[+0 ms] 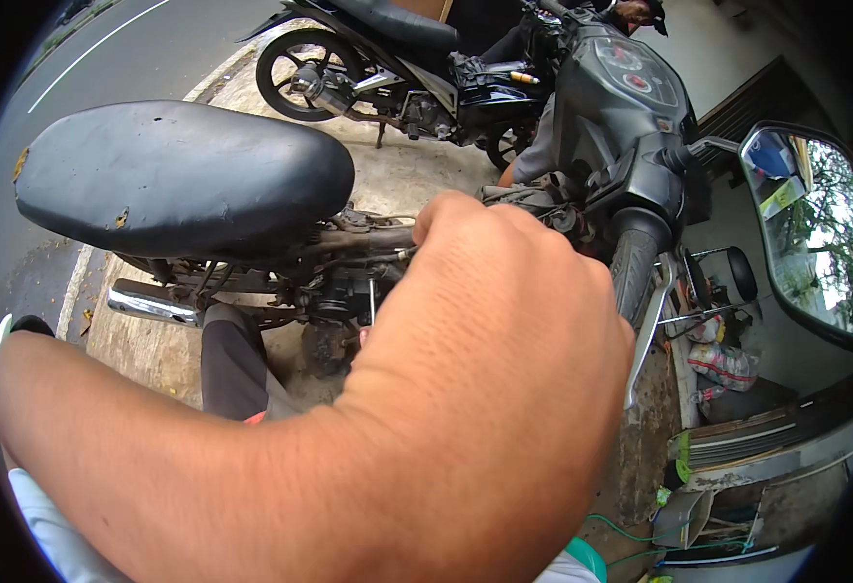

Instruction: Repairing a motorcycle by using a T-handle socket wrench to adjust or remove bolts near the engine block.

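My left hand [504, 330] fills the middle of the head view, its forearm coming in from the left. The fingers are curled and turned away from me, over the front frame of a motorcycle. Whatever they grip, if anything, is hidden behind the hand. Bare pipes and cables [363, 243] of the frame run beside it. A thin metal shaft [373, 299] stands by the wrist, with a small pinkish patch I cannot make out below it. The handlebar grip [630, 267] and its silver lever [648, 345] lie just right of the knuckles. My right hand does not show.
The worn black seat [183, 175] extends left above a chrome exhaust [151, 301]. A mirror [815, 233] juts out at right. Another motorcycle [417, 78] stands behind, with a person [630, 15] near it. A dark-trousered knee [237, 360] is below the seat.
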The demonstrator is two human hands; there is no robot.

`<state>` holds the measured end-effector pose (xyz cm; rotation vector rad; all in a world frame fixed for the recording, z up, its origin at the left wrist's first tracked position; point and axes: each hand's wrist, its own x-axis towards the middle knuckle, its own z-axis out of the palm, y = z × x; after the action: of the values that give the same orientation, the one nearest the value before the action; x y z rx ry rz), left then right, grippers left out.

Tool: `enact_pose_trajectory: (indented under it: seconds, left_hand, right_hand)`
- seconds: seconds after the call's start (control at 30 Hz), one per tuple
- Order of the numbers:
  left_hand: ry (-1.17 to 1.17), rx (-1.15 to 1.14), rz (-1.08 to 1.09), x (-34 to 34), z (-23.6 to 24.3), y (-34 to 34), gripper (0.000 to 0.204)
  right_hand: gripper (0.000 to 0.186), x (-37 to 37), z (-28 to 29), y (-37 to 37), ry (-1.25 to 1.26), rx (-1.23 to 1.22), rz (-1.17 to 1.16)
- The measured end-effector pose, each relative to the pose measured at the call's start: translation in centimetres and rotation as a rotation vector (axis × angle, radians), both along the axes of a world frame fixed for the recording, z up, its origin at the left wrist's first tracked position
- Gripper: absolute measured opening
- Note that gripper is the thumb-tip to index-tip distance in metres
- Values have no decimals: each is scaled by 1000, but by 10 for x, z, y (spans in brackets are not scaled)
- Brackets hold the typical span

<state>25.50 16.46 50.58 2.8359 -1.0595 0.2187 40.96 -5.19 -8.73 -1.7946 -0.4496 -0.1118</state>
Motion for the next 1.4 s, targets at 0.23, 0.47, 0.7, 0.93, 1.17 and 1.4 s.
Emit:
enact_pose_trajectory:
  seconds: [0.23, 0.47, 0.7, 0.93, 1.17, 1.4]
  left_hand:
    - [-435, 414, 1245, 72, -412, -99, 9]
    - [-160, 1111, 950, 75, -423, -123, 32]
    - [-41, 1259, 921, 78, -414, -99, 31]
    - [267, 713, 271, 29, -19, 3, 26]
    - [500, 434, 152, 85, -73, 45, 40]
    - [850, 116, 287, 144, -323, 84, 54]
  right_hand:
    - [58, 72, 97, -24, 63, -68, -7]
    - [49, 22, 54, 143, 168, -30, -134]
    - [41, 40, 105, 272, 322, 48, -100]
    - [34, -162, 117, 69, 465, 64, -98]
    - [35, -90, 214, 102, 479, -12, -208]
    - [36, -78, 205, 103, 458, -214, -215]
